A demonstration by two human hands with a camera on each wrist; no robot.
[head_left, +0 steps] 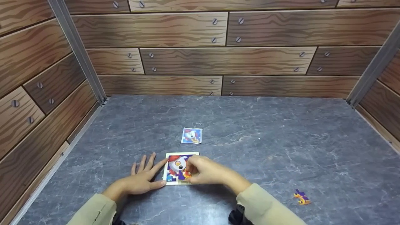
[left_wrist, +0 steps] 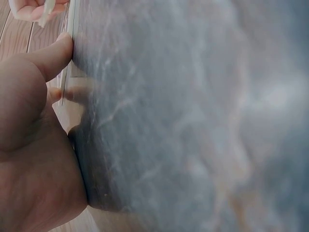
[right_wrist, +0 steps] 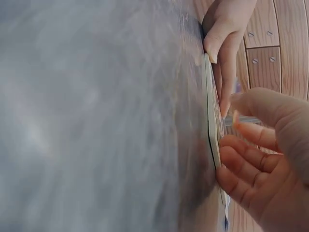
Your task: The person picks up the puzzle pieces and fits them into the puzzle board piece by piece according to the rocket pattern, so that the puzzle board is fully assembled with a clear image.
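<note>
A small jigsaw puzzle (head_left: 167, 168) in a pale frame shows a white cartoon animal's head on a blue and purple ground. Along its left border rests my left hand (head_left: 140, 179), fingers spread and straight, with thumb and index finger touching the frame. Over the puzzle's right side, my right hand (head_left: 206, 172) pinches a puzzle piece (left_wrist: 47, 13) between thumb and index finger. The piece shows its pale edge in the left wrist view. In the right wrist view, the other right fingertips (right_wrist: 227, 180) are right at the frame's edge. My right hand covers the puzzle's right part.
A small picture card (head_left: 191, 136) with a similar animal lies just behind the puzzle. One loose purple and orange piece (head_left: 302, 197) lies at the front right of the grey marbled table (head_left: 250, 118). Wood-patterned walls (head_left: 187, 29) stand at the back and sides.
</note>
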